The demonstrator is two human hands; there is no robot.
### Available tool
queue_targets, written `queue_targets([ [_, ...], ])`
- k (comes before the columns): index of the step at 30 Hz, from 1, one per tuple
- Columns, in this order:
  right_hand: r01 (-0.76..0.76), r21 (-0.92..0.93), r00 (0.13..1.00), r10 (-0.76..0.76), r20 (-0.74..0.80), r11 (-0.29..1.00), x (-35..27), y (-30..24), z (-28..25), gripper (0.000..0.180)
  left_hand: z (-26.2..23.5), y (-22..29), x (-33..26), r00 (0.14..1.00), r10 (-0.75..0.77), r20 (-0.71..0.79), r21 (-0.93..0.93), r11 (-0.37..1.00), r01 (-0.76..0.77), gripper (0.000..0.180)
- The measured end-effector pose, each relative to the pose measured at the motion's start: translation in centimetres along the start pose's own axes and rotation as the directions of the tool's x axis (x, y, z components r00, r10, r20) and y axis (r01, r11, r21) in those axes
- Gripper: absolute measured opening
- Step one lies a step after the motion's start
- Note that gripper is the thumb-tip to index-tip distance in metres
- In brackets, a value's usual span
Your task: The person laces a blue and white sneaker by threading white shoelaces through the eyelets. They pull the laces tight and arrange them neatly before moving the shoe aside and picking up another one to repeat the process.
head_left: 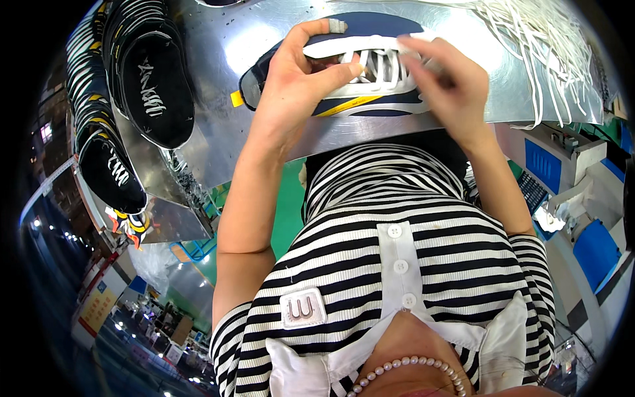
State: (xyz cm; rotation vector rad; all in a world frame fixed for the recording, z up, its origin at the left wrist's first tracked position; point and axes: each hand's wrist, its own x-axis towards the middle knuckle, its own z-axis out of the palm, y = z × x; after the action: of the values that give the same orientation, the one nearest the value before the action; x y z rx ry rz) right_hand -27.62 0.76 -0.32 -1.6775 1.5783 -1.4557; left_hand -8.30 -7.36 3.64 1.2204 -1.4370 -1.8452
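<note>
A navy shoe upper (pixel 383 25) with a white laced panel and a yellow side stripe lies on its side on the metal table. My left hand (pixel 291 79) grips it near the ankle opening, its thumb pressed at the lacing and a finger with pale tape stretched over the far side. White shoelace (pixel 377 69) crosses the panel in several rows. Close to the toe-side end of the lacing, my right hand (pixel 453 83) has bent fingers at the eyelets. Motion smears those fingers, so I cannot tell whether they pinch the lace.
Loose white laces (pixel 529 40) are heaped at the table's far right and hang over its edge. Stacked dark shoe uppers (pixel 159 92) stand at the left, with another long row beside them. The metal table's (pixel 218 142) near edge runs just before my body.
</note>
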Motion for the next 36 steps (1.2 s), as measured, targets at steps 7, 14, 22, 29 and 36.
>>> queue_targets([
  [7, 0.354, -0.154, 0.934, -0.342, 0.098, 0.922, 1.4, 0.0, 1.2, 0.032, 0.6, -0.1, 0.1, 1.000, 0.013, -0.007, -0.018, 1.000, -0.014, 0.047],
  [14, 0.449, 0.114, 0.882, -0.460, 0.106, 0.886, -0.9, -3.9, 0.5, 0.033, 1.0, 0.0, 1.2, 0.998, 0.024, -0.065, -0.079, 0.996, -0.029, 0.048],
  [22, 0.500, 0.159, 0.855, -0.514, 0.068, 0.852, -1.9, -4.5, 2.3, 0.035, 0.9, 0.3, 2.4, 0.995, 0.032, -0.090, -0.113, 0.993, -0.042, 0.052],
  [29, 0.379, -0.081, 0.917, -0.363, 0.167, 0.922, -1.1, -1.0, 2.8, 0.027, 0.3, 0.0, 1.5, 0.995, 0.097, -0.032, 0.148, 0.985, -0.092, 0.051],
  [36, -0.488, 0.199, 0.871, 0.460, 0.172, 0.850, -3.6, -3.8, -0.3, 0.019, -0.3, -0.4, -4.5, 0.886, 0.462, 0.047, 0.722, 0.597, -0.350, 0.048],
])
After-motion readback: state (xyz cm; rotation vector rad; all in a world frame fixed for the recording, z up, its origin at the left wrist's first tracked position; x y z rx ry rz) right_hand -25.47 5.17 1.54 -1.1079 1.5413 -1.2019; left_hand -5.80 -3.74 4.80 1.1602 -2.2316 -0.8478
